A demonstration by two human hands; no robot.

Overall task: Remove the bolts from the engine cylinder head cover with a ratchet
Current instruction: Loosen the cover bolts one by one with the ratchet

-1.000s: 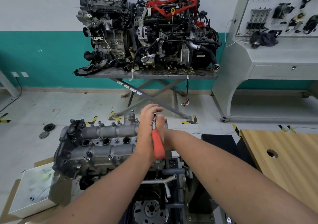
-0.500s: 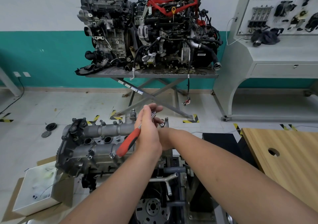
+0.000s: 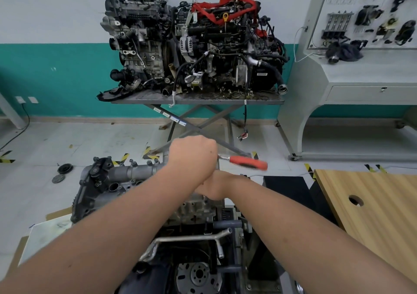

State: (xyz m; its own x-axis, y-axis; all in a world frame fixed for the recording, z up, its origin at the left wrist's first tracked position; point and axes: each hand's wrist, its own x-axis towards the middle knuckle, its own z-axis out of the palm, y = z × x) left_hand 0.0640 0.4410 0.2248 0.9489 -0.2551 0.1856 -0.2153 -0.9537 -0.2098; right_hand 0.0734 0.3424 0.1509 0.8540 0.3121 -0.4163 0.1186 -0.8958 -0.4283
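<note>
Left hand (image 3: 191, 156) clamps the ratchet head at the grey aluminium cylinder head cover's (image 3: 126, 176) right end; the orange-handled ratchet (image 3: 246, 162) points right. Right hand (image 3: 214, 186) tucked beneath, grip unclear.

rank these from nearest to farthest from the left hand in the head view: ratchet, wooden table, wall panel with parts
1. ratchet: at the left hand, its red handle sticking out to the right.
2. wooden table: lower right.
3. wall panel with parts: top right, against the far wall.
</note>
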